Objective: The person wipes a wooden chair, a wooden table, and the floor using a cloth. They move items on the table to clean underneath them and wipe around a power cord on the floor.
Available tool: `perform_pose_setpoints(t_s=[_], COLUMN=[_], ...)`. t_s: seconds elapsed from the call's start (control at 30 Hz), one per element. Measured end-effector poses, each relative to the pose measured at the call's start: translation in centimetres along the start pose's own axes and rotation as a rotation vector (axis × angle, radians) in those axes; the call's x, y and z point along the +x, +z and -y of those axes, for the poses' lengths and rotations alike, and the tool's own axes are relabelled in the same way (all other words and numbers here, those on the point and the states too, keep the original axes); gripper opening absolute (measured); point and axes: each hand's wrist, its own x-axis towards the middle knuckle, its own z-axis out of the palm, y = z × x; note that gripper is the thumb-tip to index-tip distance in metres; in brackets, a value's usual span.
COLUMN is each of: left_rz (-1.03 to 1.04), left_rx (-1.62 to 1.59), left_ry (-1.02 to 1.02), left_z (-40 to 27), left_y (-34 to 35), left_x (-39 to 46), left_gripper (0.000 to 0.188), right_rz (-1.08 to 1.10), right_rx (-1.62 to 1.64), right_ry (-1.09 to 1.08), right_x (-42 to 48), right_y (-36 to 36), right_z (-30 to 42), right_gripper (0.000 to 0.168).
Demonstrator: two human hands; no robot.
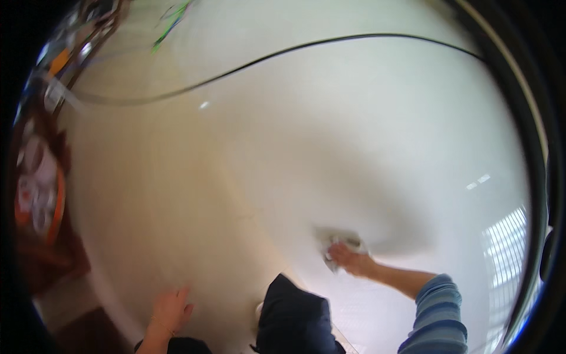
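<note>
My right hand (349, 259), below a striped blue sleeve, presses a crumpled pale cloth (357, 241) onto a glossy light tiled floor (265, 177). The palm and fingers lie over the cloth, hiding part of it. At the lower left, my left hand (170, 307) hovers or rests near the floor; I cannot tell if it touches. Nothing shows in it, and the thumb stands apart from the blurred fingers. Between the two hands juts a dark-clothed knee (292, 316).
A black cable (309, 43) curves across the floor. Thin green strands (170, 28) lie at the top. Brown furniture along the left edge includes a place with an orange-rimmed basin (59, 208) of blurred items. A dark edging (508, 106) bounds the right side.
</note>
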Motion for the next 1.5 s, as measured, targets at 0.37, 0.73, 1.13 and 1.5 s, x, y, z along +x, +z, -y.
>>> perform_pose_setpoints(t_s=[0.37,0.73,1.13,1.5], left_rz=[0.482,0.404,0.264,0.460], left_rx=[0.192,-0.071,-0.056,-0.041], left_ry=[-0.131,-0.008,0.086,0.387], left_z=[6.3,4.0,0.5,-5.0], left_y=[7.6,5.9,3.8,7.1], left_x=[6.6,6.9,7.0,6.4], left_gripper=[0.039,0.039,0.036,0.034], right_rz=[-0.356,-0.223,-0.086,0.219], right_rx=[-0.249,-0.482,0.029,1.114], right_ry=[1.136,1.615,0.951,0.665], right_x=[-1.3,-24.0,9.4,-8.2], right_y=[-15.5,-15.4,-6.0,-1.3], right_z=[-41.2,-12.1,-17.8,6.8], right_gripper=[0.052,0.063,0.052,0.041])
